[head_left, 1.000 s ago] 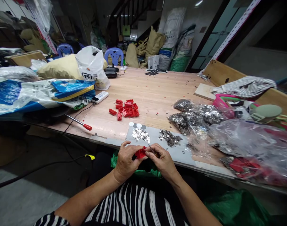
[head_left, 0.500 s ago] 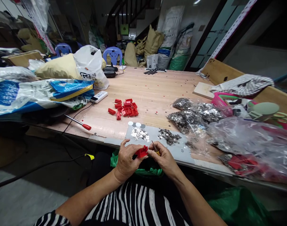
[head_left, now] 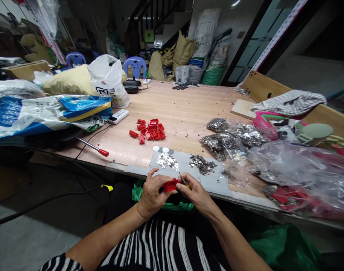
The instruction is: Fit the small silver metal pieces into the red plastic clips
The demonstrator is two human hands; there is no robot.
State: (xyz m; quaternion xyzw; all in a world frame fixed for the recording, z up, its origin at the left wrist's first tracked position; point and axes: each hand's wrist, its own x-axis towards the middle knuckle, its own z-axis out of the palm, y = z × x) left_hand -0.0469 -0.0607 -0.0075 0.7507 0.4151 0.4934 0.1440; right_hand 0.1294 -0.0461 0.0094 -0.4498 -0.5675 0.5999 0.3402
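- I have the red box (head_left: 169, 185) in the left hand (head_left: 152, 192), pinched between thumb and fingers at its left part; one finger stands up off it.
- It lies on the inner side of that palm, toward the right hand (head_left: 193, 189), in front of the striped shirt (head_left: 157, 244) and just off the table's near edge.
- Its long axis runs roughly left to right, from one hand toward the other, as far as I can judge; the fingers hide its left end.
- The right hand's thumb and fingers are closed on a small screwdriver (head_left: 185, 184) with a yellow handle. Its shaft points up, away from the body and a little left.
- The relation I'd watch is tip to box: the tip sits beyond and above the box's right end — apart from it, by my reading. The left hand bears the box, while the right is nearest its free end; whether those fingertips touch it, I cannot tell.
- Past the hands, on the grey sheet (head_left: 208, 183), I see a bright metal heap (head_left: 168, 161) and, right of it, a darker metal heap (head_left: 202, 165).
- More red boxes (head_left: 152, 132) lie farther out on the table (head_left: 163, 99) — well apart from both hands.
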